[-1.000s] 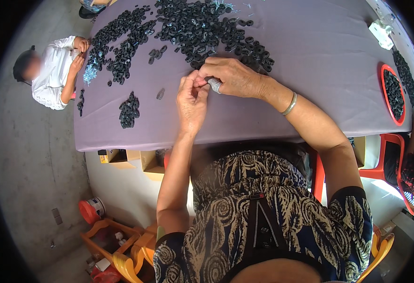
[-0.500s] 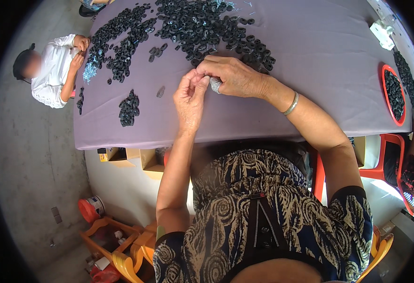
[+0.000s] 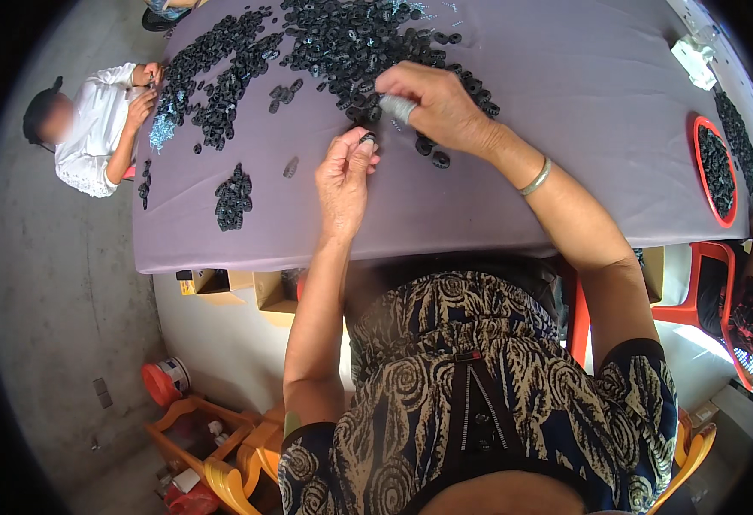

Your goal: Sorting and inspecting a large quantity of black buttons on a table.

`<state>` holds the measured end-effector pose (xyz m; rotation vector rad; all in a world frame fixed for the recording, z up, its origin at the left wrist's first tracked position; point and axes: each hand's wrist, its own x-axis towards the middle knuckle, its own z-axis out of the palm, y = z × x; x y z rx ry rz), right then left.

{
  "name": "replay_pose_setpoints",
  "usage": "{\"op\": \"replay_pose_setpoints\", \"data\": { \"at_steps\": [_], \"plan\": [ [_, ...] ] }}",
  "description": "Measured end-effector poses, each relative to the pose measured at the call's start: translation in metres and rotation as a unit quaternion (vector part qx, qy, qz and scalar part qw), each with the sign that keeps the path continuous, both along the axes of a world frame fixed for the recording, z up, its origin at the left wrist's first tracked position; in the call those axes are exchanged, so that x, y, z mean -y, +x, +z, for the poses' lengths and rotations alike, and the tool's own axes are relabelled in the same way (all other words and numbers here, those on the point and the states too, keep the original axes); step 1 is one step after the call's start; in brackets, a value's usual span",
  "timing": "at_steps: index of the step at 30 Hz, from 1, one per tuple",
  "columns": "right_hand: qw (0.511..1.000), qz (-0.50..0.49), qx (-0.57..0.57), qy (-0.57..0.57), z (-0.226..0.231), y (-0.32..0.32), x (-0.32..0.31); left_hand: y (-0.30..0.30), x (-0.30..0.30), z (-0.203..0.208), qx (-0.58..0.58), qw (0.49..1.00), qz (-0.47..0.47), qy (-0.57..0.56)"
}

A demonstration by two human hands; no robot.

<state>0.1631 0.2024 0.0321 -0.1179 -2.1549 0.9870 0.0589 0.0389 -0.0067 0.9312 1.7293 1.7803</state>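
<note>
My left hand is closed, pinching a small black ring-shaped piece between thumb and fingertips. Up and to the right, my right hand hovers over the near edge of a big pile of black ring-shaped pieces. A grey wrapping covers its thumb, which stands a little apart from the bent fingers; I see nothing held between them. A few loose black rings lie below that hand. Small pale-blue pieces are mixed into the pile's far side.
Smaller heaps of black pieces lie on the grey-purple cloth to the left. A red basin of dark pieces stands at the right edge. Across the left side a person in white handles pieces. Yellow chairs are below.
My right hand has parted from the left and moved up and to the right over the pile. The left hand stays nearly in place, its black piece now showing.
</note>
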Motion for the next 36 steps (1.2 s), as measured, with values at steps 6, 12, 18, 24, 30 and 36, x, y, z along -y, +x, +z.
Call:
{"op": "replay_pose_setpoints", "data": {
  "at_steps": [6,12,18,24,30,36],
  "plan": [
    [0.997,-0.038,0.064,-0.002,-0.004,0.006,-0.029,0.003,-0.002,0.002,0.044,0.998,0.011,0.038],
    [0.967,0.021,0.167,0.192,-0.01,0.008,-0.018,0.003,-0.002,0.001,0.039,0.998,0.013,0.049],
    [0.956,0.002,0.154,0.251,-0.016,0.007,-0.011,0.003,-0.003,0.002,0.013,0.999,0.003,0.049],
    [0.965,0.026,0.161,0.207,-0.013,0.005,-0.008,0.003,-0.003,0.002,-0.003,0.999,-0.002,0.045],
    [0.975,0.04,0.153,0.153,-0.013,0.003,-0.007,0.003,-0.003,0.001,0.022,0.999,0.001,0.043],
    [0.987,0.076,0.116,-0.082,-0.004,0.002,0.002,0.002,-0.003,-0.002,0.015,0.999,-0.007,0.043]
  ]
}}
